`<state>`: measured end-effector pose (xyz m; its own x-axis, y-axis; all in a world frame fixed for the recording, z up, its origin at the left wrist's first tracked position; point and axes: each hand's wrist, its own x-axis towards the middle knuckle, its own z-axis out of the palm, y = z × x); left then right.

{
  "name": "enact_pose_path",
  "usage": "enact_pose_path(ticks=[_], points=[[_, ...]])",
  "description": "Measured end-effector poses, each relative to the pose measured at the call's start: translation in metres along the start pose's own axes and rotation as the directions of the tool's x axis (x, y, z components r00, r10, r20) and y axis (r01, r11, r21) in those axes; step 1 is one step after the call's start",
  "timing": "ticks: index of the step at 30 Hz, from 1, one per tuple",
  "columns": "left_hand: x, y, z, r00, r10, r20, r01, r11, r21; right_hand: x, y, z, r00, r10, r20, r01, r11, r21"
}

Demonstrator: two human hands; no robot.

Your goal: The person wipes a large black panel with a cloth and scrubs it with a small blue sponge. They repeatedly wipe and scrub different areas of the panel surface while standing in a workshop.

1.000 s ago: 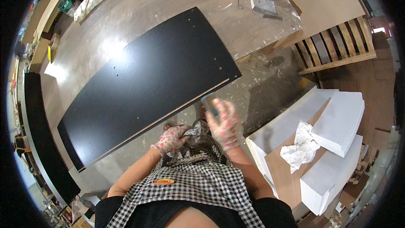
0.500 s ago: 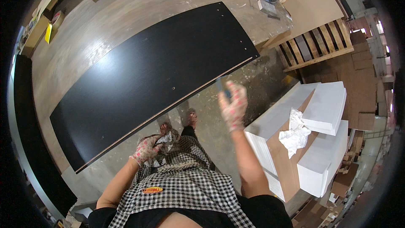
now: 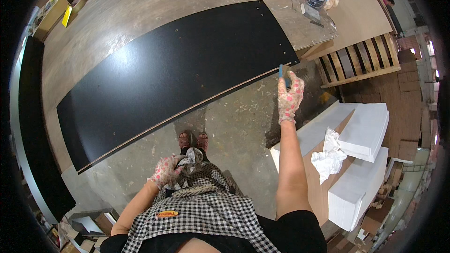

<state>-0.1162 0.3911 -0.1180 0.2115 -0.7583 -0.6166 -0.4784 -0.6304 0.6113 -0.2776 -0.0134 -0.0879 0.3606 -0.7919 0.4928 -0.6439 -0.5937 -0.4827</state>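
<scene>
Workshop table (image 3: 154,0), right hand (image 3: 289,99) outstretched, fingers (image 3: 294,80) gripping block (image 3: 282,70), left hand (image 3: 163,171) clutching cloth (image 3: 191,160)

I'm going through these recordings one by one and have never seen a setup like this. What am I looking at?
There is no machine here: a person works with their own two gloved hands. The view comes from a fisheye camera worn on the head, looking down, so straight edges bend near the rim.

A large black panel lies on a worktable. The right hand has a small blue-faced block in its grip, by the panel's near edge; whether they touch is hard to tell. The left hand holds a crumpled grey bundle near the checked apron. To the right, a crumpled white cloth lies beside white pieces.
</scene>
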Motion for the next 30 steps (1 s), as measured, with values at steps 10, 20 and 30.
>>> enact_pose_path(ticks=[10, 20, 30], points=[[-0.026, -0.005, -0.004, 0.995, 0.041, -0.086, -0.046, 0.998, -0.049, -0.152, -0.193, 0.003, 0.889, -0.365, 0.278, 0.194, 0.848, 0.493], [-0.091, -0.106, -0.003, 0.988, 0.015, -0.151, -0.041, 0.984, -0.173, -0.191, -0.234, 0.029, 0.939, -0.294, 0.179, 0.225, 0.918, 0.327], [-0.171, -0.223, 0.018, 0.966, -0.245, -0.087, 0.222, 0.953, -0.208, -0.346, -0.444, 0.076, 0.726, -0.634, 0.265, 0.301, 0.641, 0.706]])
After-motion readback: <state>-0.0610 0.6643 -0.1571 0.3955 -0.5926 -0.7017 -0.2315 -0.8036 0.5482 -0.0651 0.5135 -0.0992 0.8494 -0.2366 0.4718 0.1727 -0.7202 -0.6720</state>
